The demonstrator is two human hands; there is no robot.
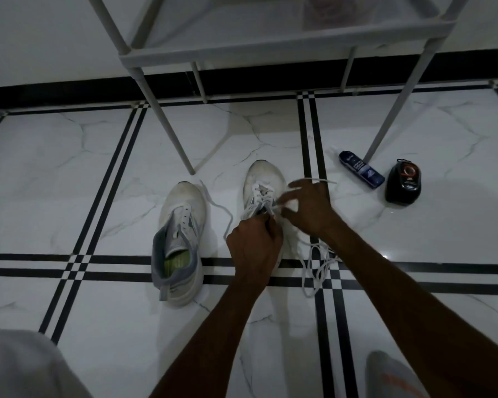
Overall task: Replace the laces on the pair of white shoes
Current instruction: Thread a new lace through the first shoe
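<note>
The right shoe points its toe to 12 o'clock, the left hand grips it at its 6 o'clock end, and the right hand, at its 3 o'clock, pinches the lace with loose fingers, nearest the holes.

Print on the blue bottle is unreadable.

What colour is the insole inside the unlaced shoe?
Yellow-green insole, seen in the head view.
</note>
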